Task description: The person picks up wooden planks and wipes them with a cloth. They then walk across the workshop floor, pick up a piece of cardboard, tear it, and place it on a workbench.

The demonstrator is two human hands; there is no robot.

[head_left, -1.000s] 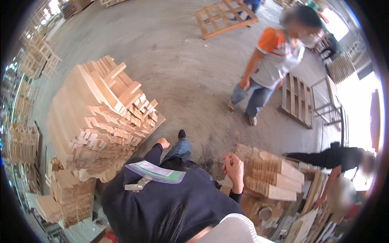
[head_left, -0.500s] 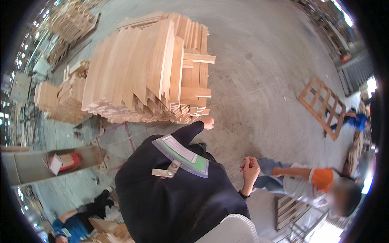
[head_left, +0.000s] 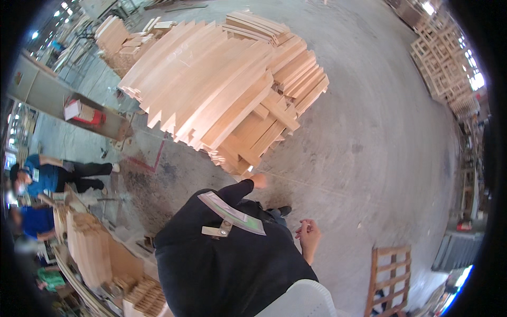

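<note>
A large stack of pale wooden boards (head_left: pixel 206 79) stands in front of me, its layers uneven, with a few boards laid crosswise at its near right corner. My left hand (head_left: pixel 259 181) is just below that corner, beside a board end (head_left: pixel 247 173); I cannot see whether they touch. The hand is blurred and its fingers do not show clearly. My right hand (head_left: pixel 308 235) hangs over the concrete floor, fingers loosely bent and somewhat apart, nothing in it. A clipped badge holder (head_left: pixel 232 214) lies across my black top (head_left: pixel 227 264).
A steel column (head_left: pixel 58 100) with a red object (head_left: pixel 95 117) stands left. Behind it is a smaller board stack (head_left: pixel 124 47). People in blue (head_left: pixel 45 174) are at the left, near more wood (head_left: pixel 90 243). A wooden pallet (head_left: pixel 390 280) is lower right; pallets pile up (head_left: pixel 446 63) far right.
My view has turned right, so the big stack appears tilted and the pallet lower. The person in orange and grey has left view. Both hands stay low at my front.
</note>
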